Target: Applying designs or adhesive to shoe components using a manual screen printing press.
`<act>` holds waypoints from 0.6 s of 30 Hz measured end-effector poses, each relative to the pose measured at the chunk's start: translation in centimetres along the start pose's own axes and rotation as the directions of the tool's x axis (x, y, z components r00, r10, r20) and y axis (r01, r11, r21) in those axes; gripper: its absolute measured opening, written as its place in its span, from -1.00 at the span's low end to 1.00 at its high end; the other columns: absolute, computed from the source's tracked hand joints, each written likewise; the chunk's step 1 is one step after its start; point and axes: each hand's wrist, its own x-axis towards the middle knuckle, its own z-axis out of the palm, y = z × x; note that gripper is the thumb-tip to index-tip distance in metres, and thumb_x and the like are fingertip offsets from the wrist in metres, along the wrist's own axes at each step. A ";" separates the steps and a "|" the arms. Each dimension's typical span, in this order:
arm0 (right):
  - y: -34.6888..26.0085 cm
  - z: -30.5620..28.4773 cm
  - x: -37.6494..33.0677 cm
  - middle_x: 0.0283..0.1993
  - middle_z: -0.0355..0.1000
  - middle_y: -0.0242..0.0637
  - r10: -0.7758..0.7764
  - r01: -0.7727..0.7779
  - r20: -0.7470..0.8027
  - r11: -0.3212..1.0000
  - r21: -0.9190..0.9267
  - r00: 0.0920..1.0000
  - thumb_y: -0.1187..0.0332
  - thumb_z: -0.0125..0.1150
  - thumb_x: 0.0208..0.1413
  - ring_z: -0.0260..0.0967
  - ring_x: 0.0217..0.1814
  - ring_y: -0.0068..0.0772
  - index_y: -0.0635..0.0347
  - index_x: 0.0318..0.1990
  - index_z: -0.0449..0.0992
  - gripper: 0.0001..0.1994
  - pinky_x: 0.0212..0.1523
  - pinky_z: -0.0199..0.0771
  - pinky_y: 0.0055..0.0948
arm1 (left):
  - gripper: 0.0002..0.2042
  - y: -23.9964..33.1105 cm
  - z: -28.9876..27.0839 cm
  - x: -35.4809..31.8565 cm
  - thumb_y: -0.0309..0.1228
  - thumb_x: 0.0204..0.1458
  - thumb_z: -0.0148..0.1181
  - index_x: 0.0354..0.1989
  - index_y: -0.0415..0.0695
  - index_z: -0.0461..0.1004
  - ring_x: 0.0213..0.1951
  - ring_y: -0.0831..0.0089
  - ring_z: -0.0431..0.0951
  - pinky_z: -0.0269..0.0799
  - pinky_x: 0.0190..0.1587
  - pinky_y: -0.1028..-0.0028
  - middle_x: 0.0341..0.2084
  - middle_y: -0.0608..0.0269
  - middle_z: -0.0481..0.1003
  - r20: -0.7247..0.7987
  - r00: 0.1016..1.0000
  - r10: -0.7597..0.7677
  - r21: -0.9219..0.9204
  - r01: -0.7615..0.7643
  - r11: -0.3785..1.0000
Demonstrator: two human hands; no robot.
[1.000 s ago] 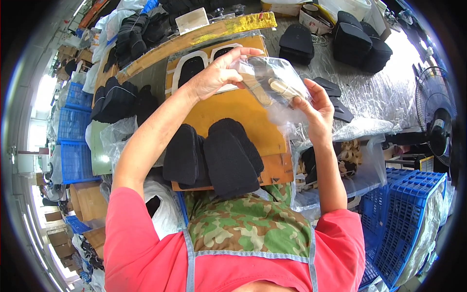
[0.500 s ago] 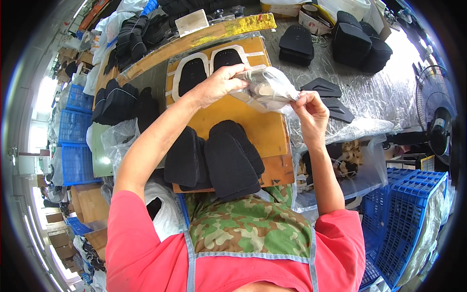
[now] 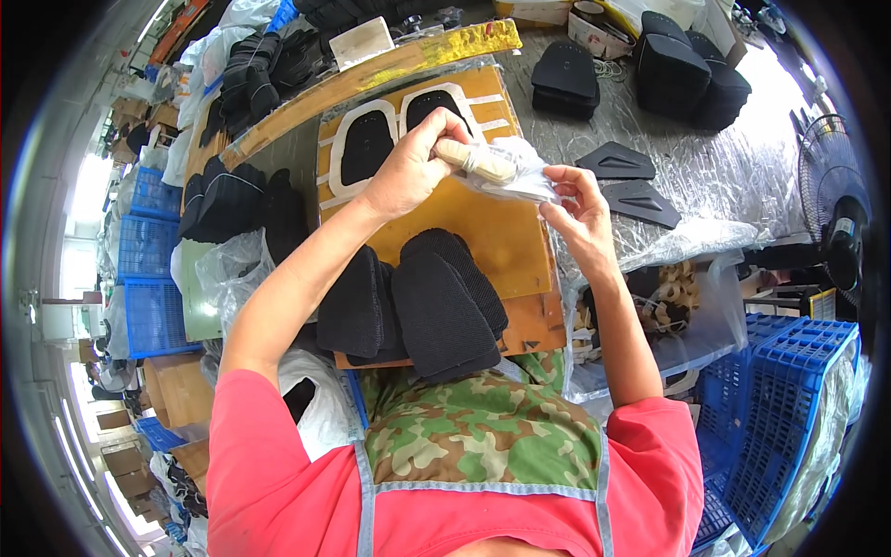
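Note:
Above the yellow-brown board (image 3: 506, 246), my two hands hold up a small clear plastic bag (image 3: 522, 156) with rolled or stacked cream-coloured pieces (image 3: 485, 161) inside. My left hand (image 3: 413, 167) is closed on the end where the cream pieces show. At the other end, my right hand (image 3: 583, 215) has its thumb and fingers at the bag's edge, the fingers partly curled. Behind my left hand, two black pads (image 3: 368, 148) lie in white rounded frames on the board. Stacks of black textured pads (image 3: 444, 311) rest at the board's near edge.
A wooden bar (image 3: 371, 74) with yellow stains crosses the table behind the board. Flat black pieces (image 3: 616, 161) and black pad stacks (image 3: 566, 79) lie on the plastic-covered table at right. A fan (image 3: 840, 232) and blue crates (image 3: 780, 418) stand farther right.
The bag has been bunched shorter, and the cream pieces now show at my left hand's end. My right hand has moved slightly down and left, its fingers less tightly pinched.

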 end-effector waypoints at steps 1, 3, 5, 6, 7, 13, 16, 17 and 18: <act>-0.2 0.0 -0.1 -0.13 0.30 -0.37 -0.027 0.027 0.010 0.999 -0.043 1.000 0.46 0.25 -0.10 0.29 -0.11 -0.52 0.14 -0.04 0.47 -0.63 -0.02 0.33 -0.46 | -0.73 0.1 0.3 0.0 -0.78 -0.07 0.01 -0.25 -0.14 0.30 -0.16 0.57 0.42 0.35 -0.05 0.50 -0.30 0.37 0.38 0.004 1.000 -0.002 -0.001 0.002 1.000; -0.1 0.0 0.0 -0.10 0.30 -0.35 -0.059 0.059 0.000 0.993 -0.104 0.998 0.43 0.27 -0.11 0.29 -0.09 -0.48 0.13 -0.03 0.46 -0.61 0.01 0.32 -0.43 | -0.73 0.4 0.7 -0.2 -0.81 -0.13 -0.04 -0.28 -0.18 0.27 -0.22 0.44 0.45 0.37 -0.09 0.46 -0.36 0.28 0.38 0.009 0.987 0.161 0.228 -0.158 0.961; -0.5 0.3 0.0 -0.06 0.29 -0.33 -0.094 0.092 -0.001 0.983 -0.160 0.996 0.41 0.29 -0.12 0.29 -0.07 -0.44 0.12 -0.02 0.46 -0.59 0.04 0.31 -0.39 | -0.72 0.9 0.9 -0.4 -0.81 -0.15 -0.05 -0.29 -0.19 0.27 -0.24 0.36 0.45 0.37 -0.10 0.43 -0.37 0.23 0.38 0.021 0.980 0.197 0.303 -0.194 0.933; -1.1 0.6 0.0 -0.05 0.29 -0.32 -0.161 0.152 -0.023 0.964 -0.216 0.987 0.38 0.31 -0.14 0.29 -0.05 -0.41 0.11 -0.02 0.46 -0.57 0.05 0.30 -0.36 | -0.72 1.0 1.0 -0.5 -0.82 -0.17 -0.07 -0.29 -0.20 0.28 -0.25 0.29 0.46 0.38 -0.11 0.41 -0.38 0.18 0.38 0.036 0.971 0.235 0.374 -0.231 0.898; -1.7 0.9 -0.1 -0.05 0.30 -0.31 -0.227 0.208 -0.040 0.939 -0.274 0.973 0.36 0.33 -0.15 0.28 -0.02 -0.38 0.10 -0.02 0.46 -0.55 0.06 0.30 -0.34 | -0.72 1.0 1.0 -0.5 -0.82 -0.17 -0.07 -0.29 -0.20 0.28 -0.25 0.29 0.46 0.38 -0.11 0.41 -0.38 0.18 0.38 0.035 0.972 0.231 0.374 -0.228 0.899; -1.4 2.1 -0.2 -0.11 0.38 -0.16 -0.313 0.362 0.197 0.876 -0.318 0.929 0.35 0.34 -0.19 0.31 0.00 -0.18 0.15 -0.10 0.50 -0.60 0.01 0.33 -0.29 | -0.72 0.1 0.8 -0.8 -0.83 -0.21 -0.10 -0.34 -0.20 0.30 -0.21 0.19 0.45 0.36 -0.07 0.32 -0.40 0.16 0.40 0.036 0.964 0.262 0.377 -0.256 0.890; -0.6 3.4 -0.6 -0.38 0.43 -0.22 -0.260 0.299 0.160 0.898 -0.324 0.952 0.42 0.33 -0.20 0.43 -0.32 -0.25 0.21 -0.25 0.47 -0.71 -0.26 0.42 -0.32 | -0.71 -0.1 0.9 -0.8 -0.84 -0.15 -0.11 -0.30 -0.18 0.26 -0.04 0.30 0.44 0.33 0.07 0.39 -0.23 0.16 0.44 0.180 0.949 0.258 0.509 -0.314 0.801; -0.4 3.6 -0.8 -0.38 0.43 -0.22 -0.256 0.295 0.158 0.900 -0.321 0.954 0.42 0.33 -0.20 0.43 -0.32 -0.25 0.21 -0.25 0.47 -0.71 -0.26 0.42 -0.32 | -0.66 -0.2 1.2 -0.8 -0.83 -0.16 -0.09 -0.20 -0.18 0.27 0.00 0.27 0.41 0.30 0.10 0.38 -0.16 0.12 0.41 0.137 0.952 0.275 0.525 -0.305 0.795; -0.1 3.8 -1.0 -0.43 0.43 -0.25 -0.231 0.255 0.110 0.905 -0.341 0.967 0.44 0.32 -0.19 0.43 -0.38 -0.28 0.21 -0.29 0.46 -0.75 -0.29 0.42 -0.34 | -0.59 -0.2 1.3 -0.8 -0.81 -0.17 -0.06 -0.11 -0.18 0.27 0.05 0.23 0.38 0.28 0.13 0.36 -0.08 0.09 0.38 0.095 0.952 0.292 0.540 -0.295 0.788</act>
